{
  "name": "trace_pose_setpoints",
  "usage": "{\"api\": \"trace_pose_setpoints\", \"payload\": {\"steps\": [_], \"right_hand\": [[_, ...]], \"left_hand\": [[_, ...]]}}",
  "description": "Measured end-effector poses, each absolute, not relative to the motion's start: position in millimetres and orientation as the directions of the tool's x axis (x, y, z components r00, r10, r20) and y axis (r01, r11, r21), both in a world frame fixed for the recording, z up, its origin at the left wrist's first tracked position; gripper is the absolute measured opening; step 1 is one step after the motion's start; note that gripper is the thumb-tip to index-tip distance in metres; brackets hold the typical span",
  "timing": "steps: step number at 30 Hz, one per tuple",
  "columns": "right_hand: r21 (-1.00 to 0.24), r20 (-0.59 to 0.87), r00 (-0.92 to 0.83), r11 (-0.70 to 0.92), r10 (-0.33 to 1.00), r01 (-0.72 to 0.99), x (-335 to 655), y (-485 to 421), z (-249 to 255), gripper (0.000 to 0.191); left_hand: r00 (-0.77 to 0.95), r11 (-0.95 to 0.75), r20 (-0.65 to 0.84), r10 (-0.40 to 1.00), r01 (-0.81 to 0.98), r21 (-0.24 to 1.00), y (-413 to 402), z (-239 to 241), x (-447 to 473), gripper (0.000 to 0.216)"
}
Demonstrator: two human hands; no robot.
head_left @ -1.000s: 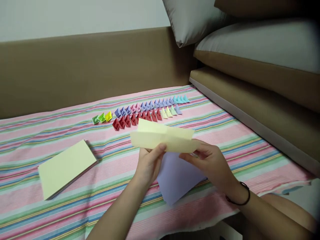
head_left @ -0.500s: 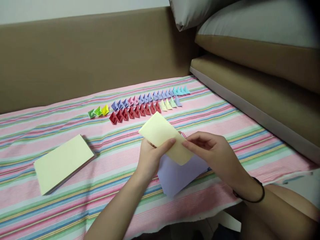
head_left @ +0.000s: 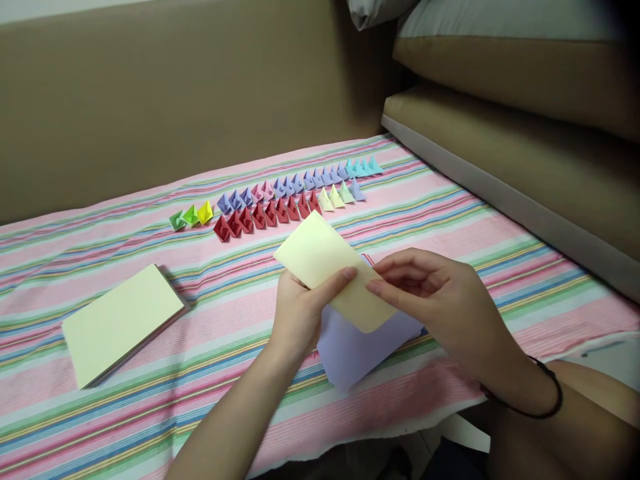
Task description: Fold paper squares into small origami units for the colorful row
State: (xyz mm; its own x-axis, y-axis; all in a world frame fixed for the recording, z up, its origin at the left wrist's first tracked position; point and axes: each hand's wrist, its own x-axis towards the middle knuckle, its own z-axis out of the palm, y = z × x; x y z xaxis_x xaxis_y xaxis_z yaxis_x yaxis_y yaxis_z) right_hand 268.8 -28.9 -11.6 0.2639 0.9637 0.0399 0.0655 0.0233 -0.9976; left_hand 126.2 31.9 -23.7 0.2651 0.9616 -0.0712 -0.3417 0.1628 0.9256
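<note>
Both hands hold a folded pale yellow paper (head_left: pixel 325 263) above the striped cloth. My left hand (head_left: pixel 300 313) pinches its near left edge, thumb on top. My right hand (head_left: pixel 435 293) pinches its right edge with curled fingers. Under the hands lies a lilac sheet (head_left: pixel 360 347) flat on the cloth. Two rows of small folded paper pieces (head_left: pixel 280 200) in green, yellow, red, purple, pink and blue stand farther back.
A stack of pale yellow sheets (head_left: pixel 117 323) lies at the left on the pink striped cloth (head_left: pixel 150 413). A brown padded backboard (head_left: pixel 175 93) runs behind. Brown and grey cushions (head_left: pixel 515 120) are stacked at the right. The cloth's front edge hangs near my knees.
The yellow paper, open and wide a second ago, has been folded over into a narrower strip and tilted. The view has tipped downward a little.
</note>
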Motion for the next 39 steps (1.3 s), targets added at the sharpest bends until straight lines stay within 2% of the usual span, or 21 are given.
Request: {"api": "trace_pose_setpoints", "payload": {"steps": [16,32,39], "right_hand": [[-0.997,0.01,0.265,-0.011,0.964,0.078,268.1,-29.6,-9.7,0.024],[-0.998,0.005,0.246,-0.009,0.969,0.054,268.3,-29.8,-9.2,0.017],[-0.998,-0.003,0.234,-0.018,0.972,0.061,268.9,-30.8,-8.7,0.02]], "left_hand": [[0.26,0.178,-0.097,0.961,-0.309,0.934,32.8,-20.0,127.2,0.027],[0.275,0.19,-0.105,0.956,-0.304,0.933,33.8,-21.0,125.6,0.028],[0.275,0.193,-0.097,0.956,-0.348,0.918,33.4,-20.7,126.2,0.025]]}}
